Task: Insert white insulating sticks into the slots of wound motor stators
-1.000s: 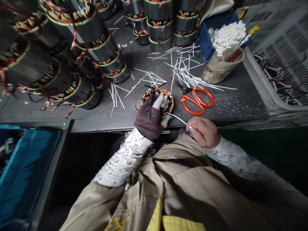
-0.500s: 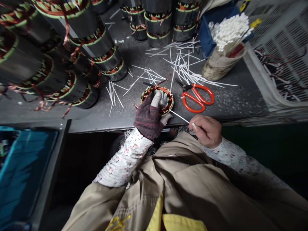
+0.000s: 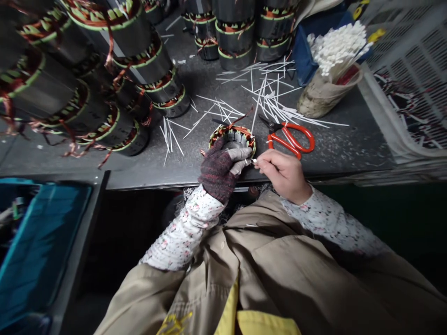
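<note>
A wire-wound motor stator with a yellow-green rim and copper windings stands on the bench near its front edge. My left hand, in a dark striped glove with pale covered fingertips, is wrapped over its near side. The thumb and fingers press at the near right rim. There my right hand, bare, pinches a thin white cable tie close to the stator; most of the tie is hidden by fingers. Red-handled scissors lie just beyond my right hand, partly covered by it.
Stacked stators fill the left and back of the bench. Loose white strips lie scattered across the middle. At the right stand a cup of white ties, a blue bin and a white plastic basket. A teal crate is at lower left.
My right hand has moved left to the stator's rim, and the length of cable tie showing has shortened. My left fingers have shifted from inside the ring to its right rim.
</note>
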### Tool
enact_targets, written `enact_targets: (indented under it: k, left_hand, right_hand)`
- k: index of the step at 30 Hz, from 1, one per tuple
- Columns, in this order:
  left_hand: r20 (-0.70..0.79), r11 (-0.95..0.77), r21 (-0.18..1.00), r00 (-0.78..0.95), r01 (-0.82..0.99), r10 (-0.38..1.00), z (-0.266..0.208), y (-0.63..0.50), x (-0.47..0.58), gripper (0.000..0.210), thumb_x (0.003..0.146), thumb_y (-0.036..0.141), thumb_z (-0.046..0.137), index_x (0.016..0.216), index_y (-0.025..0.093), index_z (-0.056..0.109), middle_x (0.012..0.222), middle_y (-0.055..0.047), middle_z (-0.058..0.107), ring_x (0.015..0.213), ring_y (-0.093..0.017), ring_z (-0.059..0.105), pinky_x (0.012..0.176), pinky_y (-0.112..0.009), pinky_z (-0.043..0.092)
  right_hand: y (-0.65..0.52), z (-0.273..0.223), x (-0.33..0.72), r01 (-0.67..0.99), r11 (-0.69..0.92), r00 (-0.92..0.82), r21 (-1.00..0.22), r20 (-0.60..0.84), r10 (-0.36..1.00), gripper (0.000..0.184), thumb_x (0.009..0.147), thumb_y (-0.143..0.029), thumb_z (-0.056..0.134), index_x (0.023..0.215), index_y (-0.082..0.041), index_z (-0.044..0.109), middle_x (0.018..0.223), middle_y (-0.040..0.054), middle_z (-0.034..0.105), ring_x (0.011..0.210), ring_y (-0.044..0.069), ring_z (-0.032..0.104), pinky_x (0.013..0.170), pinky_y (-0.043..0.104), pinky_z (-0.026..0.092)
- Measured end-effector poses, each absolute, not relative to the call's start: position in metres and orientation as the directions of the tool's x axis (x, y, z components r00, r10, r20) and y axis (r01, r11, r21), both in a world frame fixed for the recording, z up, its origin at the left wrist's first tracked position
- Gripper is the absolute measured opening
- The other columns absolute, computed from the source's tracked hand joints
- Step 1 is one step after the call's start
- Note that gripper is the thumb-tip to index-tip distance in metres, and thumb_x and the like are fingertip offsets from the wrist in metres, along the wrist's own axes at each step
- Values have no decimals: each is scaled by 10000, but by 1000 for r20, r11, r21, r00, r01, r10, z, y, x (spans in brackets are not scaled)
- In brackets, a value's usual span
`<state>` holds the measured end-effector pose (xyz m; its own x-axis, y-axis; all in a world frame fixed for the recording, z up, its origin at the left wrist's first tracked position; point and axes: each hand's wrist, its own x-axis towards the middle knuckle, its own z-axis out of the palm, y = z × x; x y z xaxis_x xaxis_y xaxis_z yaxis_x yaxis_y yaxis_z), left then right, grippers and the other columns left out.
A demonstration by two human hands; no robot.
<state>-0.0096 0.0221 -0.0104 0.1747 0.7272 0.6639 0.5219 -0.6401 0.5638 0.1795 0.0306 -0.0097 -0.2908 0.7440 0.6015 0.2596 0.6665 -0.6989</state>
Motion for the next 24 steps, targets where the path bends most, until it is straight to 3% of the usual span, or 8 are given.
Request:
enact_targets:
  k: [3, 7, 13, 17, 20, 22, 24]
  left_hand:
    - [682, -668, 533, 203, 519, 703, -11, 24, -12, 173, 997, 235, 630, 1140, 249, 726, 1085, -47, 779, 1085, -201, 735, 1062, -449, 587]
    - [621, -624, 532, 237, 573, 747, -12, 25, -14, 189, 1014, 317, 607, 1124, 218, 725, 1227, -88, 750, 1158, -198, 717, 1028, -402, 608]
    - [647, -668, 427, 310, 609, 696, -13, 26, -16, 213, 1028, 326, 529, 1088, 236, 712, 1096, -55, 784, 1133, -191, 728, 1086, -440, 577]
    - [636, -642, 389, 311, 661, 706, -11, 24, -12, 185, 1015, 288, 540, 1119, 238, 685, 1113, -37, 774, 1146, -190, 721, 1112, -456, 551]
    - [640, -596, 403, 251, 695, 727, -9, 20, -13, 202, 1015, 326, 588, 1169, 207, 641, 1253, -88, 720, 1223, -205, 687, 1058, -418, 582]
    - [651, -582, 391, 233, 713, 723, -10, 19, -16, 207, 1004, 372, 620, 1102, 190, 624, 1266, -111, 704, 1203, -215, 692, 994, -394, 611]
    - [652, -595, 337, 275, 730, 707, -12, 19, -20, 184, 1001, 375, 629, 996, 192, 610, 1163, -89, 729, 1127, -209, 717, 960, -390, 623]
  right_hand:
    - [30, -6, 179, 327, 704, -330, -631, 621, 710, 220, 991, -212, 558, 791, -208, 650, 752, 21, 683, 698, 157, 628, 659, 282, 475]
    - [40, -10, 174, 480, 669, -347, -568, 577, 739, 245, 945, -209, 590, 700, -210, 606, 653, -1, 603, 582, 136, 522, 570, 292, 366]
    - [36, 3, 172, 479, 655, -392, -584, 526, 755, 270, 916, -282, 613, 663, -204, 560, 661, -2, 554, 557, 111, 469, 540, 284, 328]
    - [24, 33, 182, 295, 647, -469, -703, 484, 739, 321, 978, -229, 521, 661, -211, 560, 631, -2, 559, 576, 125, 522, 555, 282, 397]
    - [22, 43, 190, 148, 582, -469, -799, 461, 753, 312, 1012, -339, 561, 734, -223, 643, 763, 34, 651, 727, 173, 614, 674, 327, 512]
    - [22, 39, 193, -2, 484, -527, -875, 412, 743, 356, 1020, -435, 560, 755, -221, 665, 828, 55, 680, 817, 201, 649, 751, 372, 549]
    - [20, 32, 196, -142, 307, -570, -941, 331, 752, 384, 1029, -455, 541, 752, -210, 643, 772, 46, 657, 750, 187, 638, 694, 358, 546]
